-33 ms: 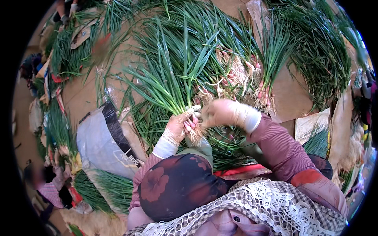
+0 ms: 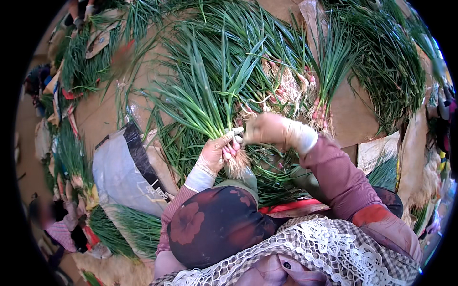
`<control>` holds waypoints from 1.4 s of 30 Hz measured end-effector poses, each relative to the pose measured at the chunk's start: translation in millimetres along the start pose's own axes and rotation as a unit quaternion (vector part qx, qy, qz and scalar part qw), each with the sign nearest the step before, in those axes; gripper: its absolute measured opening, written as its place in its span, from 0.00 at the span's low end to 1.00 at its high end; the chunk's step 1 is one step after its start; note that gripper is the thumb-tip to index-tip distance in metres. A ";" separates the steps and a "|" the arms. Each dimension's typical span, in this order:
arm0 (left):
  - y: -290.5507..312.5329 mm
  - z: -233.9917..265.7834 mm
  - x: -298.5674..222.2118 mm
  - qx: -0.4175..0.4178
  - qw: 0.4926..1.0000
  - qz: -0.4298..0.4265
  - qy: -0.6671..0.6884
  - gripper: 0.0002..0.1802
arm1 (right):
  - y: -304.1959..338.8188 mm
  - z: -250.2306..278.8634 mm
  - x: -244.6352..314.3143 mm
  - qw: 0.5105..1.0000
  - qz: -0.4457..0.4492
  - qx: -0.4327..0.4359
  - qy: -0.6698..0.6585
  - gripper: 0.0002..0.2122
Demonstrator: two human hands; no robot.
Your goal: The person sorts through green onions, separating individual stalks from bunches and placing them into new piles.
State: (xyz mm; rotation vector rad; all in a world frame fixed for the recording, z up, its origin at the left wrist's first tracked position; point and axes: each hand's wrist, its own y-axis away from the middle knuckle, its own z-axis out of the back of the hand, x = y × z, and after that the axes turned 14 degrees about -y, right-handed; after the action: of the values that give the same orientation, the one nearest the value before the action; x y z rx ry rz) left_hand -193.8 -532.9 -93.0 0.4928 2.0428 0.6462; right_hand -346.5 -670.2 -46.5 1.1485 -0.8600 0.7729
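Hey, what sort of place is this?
Likely a produce-handling area: the left hand holds an onion-like bunch, a large heap of greens lies beyond, and another person is beside more greens.

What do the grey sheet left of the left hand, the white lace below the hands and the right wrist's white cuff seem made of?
Grey sheet: probably plastic sacking; its black band shows shiny wrinkles.
White lace: matte openwork thread, given its holes and patterning; cotton or synthetic, unclear.
White cuff: perhaps knit fabric or thin rubber; it hugs the wrist, texture unclear.
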 end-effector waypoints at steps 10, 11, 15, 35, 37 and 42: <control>3.9 -6.4 0.9 0.125 0.986 -0.075 0.082 0.19 | -37.5 -67.2 -36.9 0.897 0.088 -0.223 -0.371 0.09; 3.6 -7.5 0.9 0.122 0.987 -0.070 0.081 0.18 | -37.2 -65.5 -44.8 0.956 0.111 -0.211 -0.173 0.09; 3.8 -0.9 15.3 0.040 0.999 0.011 0.033 0.17 | -37.4 -34.1 -11.3 0.971 -0.113 -0.164 0.130 0.12; 22.7 3.6 -11.2 -0.035 0.999 -0.039 0.012 0.16 | -14.9 -29.4 -7.6 0.965 -0.110 0.094 0.218 0.18; 23.9 6.4 -11.6 -0.003 0.998 -0.050 0.039 0.16 | -13.3 -8.7 7.6 0.972 -0.054 -0.166 0.159 0.19; 18.6 3.8 -8.7 0.023 0.997 -0.064 0.044 0.16 | -45.2 27.9 13.1 0.969 0.001 -0.241 0.056 0.17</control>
State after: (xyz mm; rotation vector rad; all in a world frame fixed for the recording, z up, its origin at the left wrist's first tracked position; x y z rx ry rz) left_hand -184.4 -522.3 -77.6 0.3628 2.1568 0.5540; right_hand -306.0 -706.9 -49.8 0.6664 -0.8912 0.5791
